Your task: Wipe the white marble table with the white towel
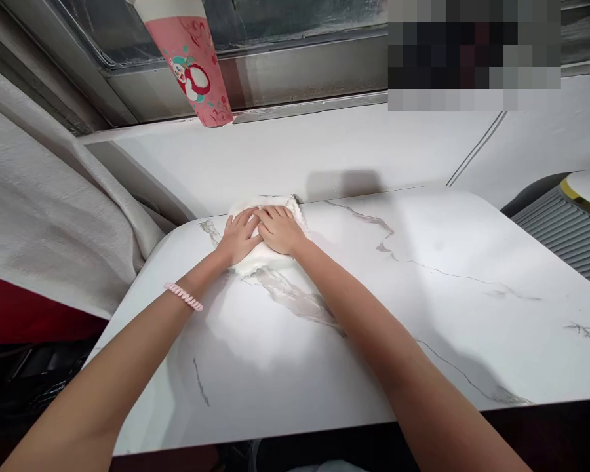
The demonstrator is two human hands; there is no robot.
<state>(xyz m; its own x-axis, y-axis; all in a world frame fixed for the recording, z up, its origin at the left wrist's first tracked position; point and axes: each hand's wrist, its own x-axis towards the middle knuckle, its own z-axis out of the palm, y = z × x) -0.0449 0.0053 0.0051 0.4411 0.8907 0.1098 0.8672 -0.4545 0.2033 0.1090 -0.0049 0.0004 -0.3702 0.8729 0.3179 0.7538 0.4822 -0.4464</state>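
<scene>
A white cloth (255,263) lies bunched on the white marble-patterned table (354,262), close to its back edge by the wall. My left hand (240,236) rests flat on the cloth's left part, fingers spread. Beside it, my right hand (278,229) presses flat on the cloth too, its fingertips meeting those of the left. Both palms face down, hiding much of the cloth. A pink coiled band (183,296) circles my left wrist.
On the window ledge stands a pink paper cup (196,72) with a cartoon print. A pale curtain (54,177) hangs at the left, touching the table's side. At the right is a grey ribbed object (565,223) with a yellow-edged white top. A white wall (275,151) backs the table.
</scene>
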